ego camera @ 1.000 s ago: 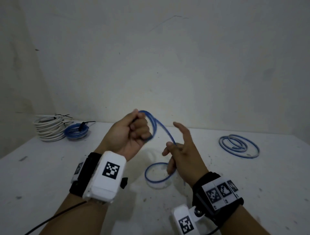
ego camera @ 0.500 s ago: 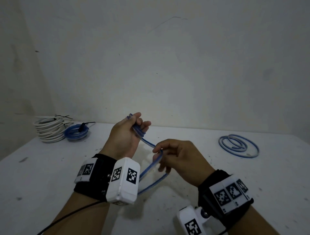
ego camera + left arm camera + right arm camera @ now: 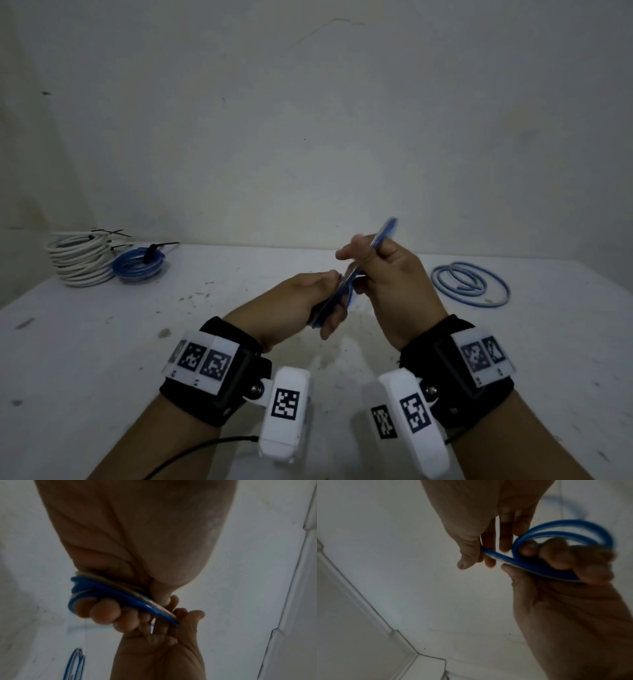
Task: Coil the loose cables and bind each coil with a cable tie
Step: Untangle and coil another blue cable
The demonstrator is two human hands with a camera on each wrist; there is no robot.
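A blue cable (image 3: pixel 344 291), gathered into a small flat coil, is held edge-on above the white table (image 3: pixel 102 342) between both hands. My left hand (image 3: pixel 325 294) grips the coil's lower end; in the left wrist view its fingers (image 3: pixel 102 612) curl through the loops of the cable (image 3: pixel 106 589). My right hand (image 3: pixel 363 255) holds the upper end, and the cable's top pokes out above it. In the right wrist view the thumb and fingers of the right hand (image 3: pixel 476 558) pinch the cable (image 3: pixel 565 526) while the left hand (image 3: pixel 573 561) clasps the loops. No cable tie shows in either hand.
At the back left stands a stack of white cable coils (image 3: pixel 80 260), with a blue coil (image 3: pixel 140 265) bound by a black tie beside it. A loose blue cable (image 3: pixel 469 286) lies in loops at the right. A wall rises behind the table.
The loop that hung down to the table has been drawn up into the coil. My hands have come together; the right hand rose and the left dropped lower.
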